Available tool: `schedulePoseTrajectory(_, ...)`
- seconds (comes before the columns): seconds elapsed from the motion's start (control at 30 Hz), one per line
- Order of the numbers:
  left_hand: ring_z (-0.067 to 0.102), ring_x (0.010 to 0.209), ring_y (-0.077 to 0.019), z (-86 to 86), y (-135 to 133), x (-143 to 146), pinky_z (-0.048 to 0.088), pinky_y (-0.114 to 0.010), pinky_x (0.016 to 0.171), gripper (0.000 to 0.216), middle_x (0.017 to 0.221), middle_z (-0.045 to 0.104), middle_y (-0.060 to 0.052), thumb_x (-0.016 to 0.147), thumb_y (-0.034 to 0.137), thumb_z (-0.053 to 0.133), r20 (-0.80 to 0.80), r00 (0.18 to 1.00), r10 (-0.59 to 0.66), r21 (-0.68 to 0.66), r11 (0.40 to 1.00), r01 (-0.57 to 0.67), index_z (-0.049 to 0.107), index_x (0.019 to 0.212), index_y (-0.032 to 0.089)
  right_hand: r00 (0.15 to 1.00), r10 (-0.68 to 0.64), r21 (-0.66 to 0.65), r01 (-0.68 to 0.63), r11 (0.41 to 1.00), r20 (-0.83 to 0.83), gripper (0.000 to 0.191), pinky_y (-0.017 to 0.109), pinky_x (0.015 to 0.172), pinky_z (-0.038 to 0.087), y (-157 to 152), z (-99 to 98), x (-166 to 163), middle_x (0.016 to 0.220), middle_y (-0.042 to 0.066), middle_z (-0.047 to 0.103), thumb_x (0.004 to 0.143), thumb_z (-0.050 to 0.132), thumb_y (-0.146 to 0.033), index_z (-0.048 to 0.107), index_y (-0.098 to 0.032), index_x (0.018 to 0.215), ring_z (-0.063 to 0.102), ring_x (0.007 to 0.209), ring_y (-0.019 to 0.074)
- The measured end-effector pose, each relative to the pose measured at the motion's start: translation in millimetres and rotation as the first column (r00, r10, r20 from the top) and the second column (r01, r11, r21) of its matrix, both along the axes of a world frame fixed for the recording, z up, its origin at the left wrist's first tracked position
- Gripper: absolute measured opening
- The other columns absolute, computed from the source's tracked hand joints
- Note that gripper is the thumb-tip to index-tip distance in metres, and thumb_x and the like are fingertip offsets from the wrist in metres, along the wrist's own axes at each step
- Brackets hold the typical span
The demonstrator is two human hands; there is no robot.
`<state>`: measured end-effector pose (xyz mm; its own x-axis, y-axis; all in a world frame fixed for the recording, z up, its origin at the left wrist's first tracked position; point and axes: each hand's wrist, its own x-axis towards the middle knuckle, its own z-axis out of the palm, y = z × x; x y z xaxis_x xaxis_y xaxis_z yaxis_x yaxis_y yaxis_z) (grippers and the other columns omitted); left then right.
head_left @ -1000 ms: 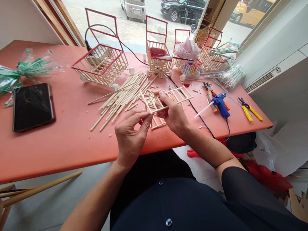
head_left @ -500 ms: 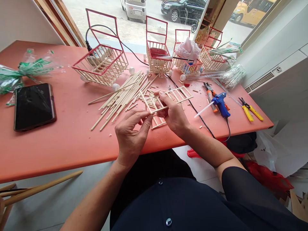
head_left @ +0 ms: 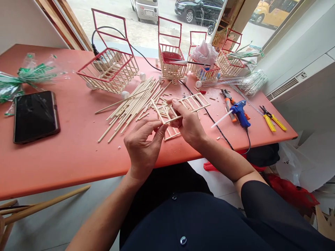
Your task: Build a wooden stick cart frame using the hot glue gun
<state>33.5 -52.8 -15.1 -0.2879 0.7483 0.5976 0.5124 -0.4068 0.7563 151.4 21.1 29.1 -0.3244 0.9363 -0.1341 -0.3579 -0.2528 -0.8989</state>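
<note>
Since the stick panel (head_left: pixel 195 101) is flimsy, I have it lifted just off the worktop (head_left: pixel 73 150) with both hands on it. My right grip (head_left: pixel 190 125) is clamped on its near rail, fingers curled over the rungs, so the frame lies almost flat and points away from me to the right. My left grip (head_left: pixel 142 144) is pinched together, thumb against forefinger, on the panel's left corner, where the end stick meets the rail. I judge that this pinch steadies the joint while the right grip carries the weight.

Directly beneath the right grip, a second panel (head_left: pixel 171 135) lies flat on the worktop, partly hidden by my knuckles. Just beyond the left grip, a heap of loose sticks (head_left: pixel 131 104) fans away to the left, near enough to draw from without leaning.

To the right of the right grip the blue glue gun (head_left: pixel 239 111) rests with its nozzle turned toward my hands, handy for that side. Its black cord (head_left: pixel 217 127) trails across the worktop past my wrist. Beyond the gun lie orange pliers (head_left: pixel 227 99) and yellow cutters (head_left: pixel 272 121).

Farther out, toward the window, stand four small stick carts (head_left: pixel 110 71) with red frames. Well to the left of the left grip lie a dark phone (head_left: pixel 35 116) and a green-printed wrapper (head_left: pixel 28 75), out of the way of the sticks.
</note>
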Motion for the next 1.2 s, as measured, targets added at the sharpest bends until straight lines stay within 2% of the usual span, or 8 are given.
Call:
schedulePoseTrajectory(0.13, 0.067, 0.079, -0.0161, -0.6, 1.6, -0.3, 0.052, -0.031, 0.081, 0.012, 0.086, 0.076, 0.0, 0.098, 0.03, 0.073, -0.029, 1.0, 0.003, 0.027, 1.0, -0.003, 0.077, 0.088, 0.024, 1.0, 0.001, -0.004, -0.001, 1.0, -0.008, 0.026, 0.02, 0.05, 0.024, -0.5, 1.1, 0.2, 0.055, -0.01, 0.032, 0.108, 0.05, -0.021, 0.06, -0.019, 0.085, 0.027, 0.049, 0.0074)
schedulePoseTrajectory(0.37, 0.064, 0.076, -0.015, -3.2, 1.7, -1.9, 0.052, -0.03, 0.077, 0.009, 0.084, 0.074, -0.001, 0.096, 0.028, 0.076, -0.051, 0.999, -0.008, 0.046, 0.999, 0.011, 0.076, 0.089, 0.022, 1.0, -0.01, 0.014, 0.011, 1.0, -0.013, 0.023, 0.02, 0.05, 0.023, -0.7, 0.2, -0.2, 0.056, -0.01, 0.032, 0.107, 0.053, -0.022, 0.06, -0.019, 0.085, 0.029, 0.049, 0.007)
schedulePoseTrajectory(0.47, 0.068, 0.081, -0.0153, -3.0, 1.5, -1.5, 0.052, -0.029, 0.081, 0.012, 0.086, 0.075, -0.001, 0.098, 0.027, 0.074, -0.051, 0.999, -0.007, 0.063, 0.998, 0.01, 0.076, 0.089, 0.021, 0.999, -0.006, 0.043, 0.007, 0.999, -0.033, 0.024, 0.021, 0.05, 0.023, -0.4, -1.4, -0.3, 0.057, -0.011, 0.033, 0.107, 0.052, -0.021, 0.06, -0.019, 0.085, 0.028, 0.049, 0.0068)
schedulePoseTrajectory(0.63, 0.072, 0.084, -0.0152, -3.2, 3.5, 1.2, 0.054, -0.027, 0.082, 0.013, 0.087, 0.076, -0.003, 0.099, 0.024, 0.073, -0.075, 0.997, 0.029, 0.12, 0.993, -0.02, 0.075, 0.087, 0.019, 0.999, -0.009, 0.048, 0.011, 0.999, -0.036, 0.023, 0.021, 0.05, 0.023, 0.1, -4.4, -0.3, 0.056, -0.011, 0.034, 0.103, 0.065, -0.032, 0.059, -0.019, 0.084, 0.028, 0.049, 0.0065)
schedulePoseTrajectory(0.73, 0.072, 0.083, -0.0145, -3.8, 4.0, 2.4, 0.055, -0.026, 0.082, 0.012, 0.086, 0.076, -0.003, 0.098, 0.021, 0.073, -0.087, 0.995, 0.042, 0.141, 0.99, -0.029, 0.075, 0.087, 0.018, 0.999, -0.017, 0.045, 0.019, 0.999, -0.04, 0.023, 0.021, 0.051, 0.024, -0.1, -5.4, -0.3, 0.057, -0.011, 0.034, 0.102, 0.066, -0.033, 0.06, -0.02, 0.085, 0.028, 0.049, 0.0064)
schedulePoseTrajectory(1.07, 0.071, 0.084, -0.0156, -3.8, 3.5, 2.7, 0.055, -0.028, 0.083, 0.013, 0.086, 0.075, -0.003, 0.099, 0.022, 0.071, -0.064, 0.997, 0.036, 0.119, 0.993, -0.028, 0.075, 0.088, 0.018, 0.999, -0.015, 0.019, 0.016, 1.0, -0.05, 0.019, 0.022, 0.051, 0.023, -0.6, -4.7, -1.3, 0.056, -0.011, 0.036, 0.103, 0.064, -0.031, 0.061, -0.019, 0.088, 0.029, 0.049, 0.0064)
schedulePoseTrajectory(1.2, 0.072, 0.088, -0.0164, -0.2, 0.0, 0.9, 0.055, -0.029, 0.087, 0.016, 0.089, 0.077, -0.004, 0.101, 0.025, 0.069, -0.042, 0.999, -0.019, 0.072, 0.997, 0.022, 0.077, 0.088, 0.018, 0.999, -0.011, 0.012, 0.012, 1.0, -0.04, 0.022, 0.022, 0.051, 0.022, 0.9, -5.2, -1.0, 0.055, -0.011, 0.035, 0.104, 0.064, -0.032, 0.06, -0.019, 0.086, 0.028, 0.048, 0.0065)
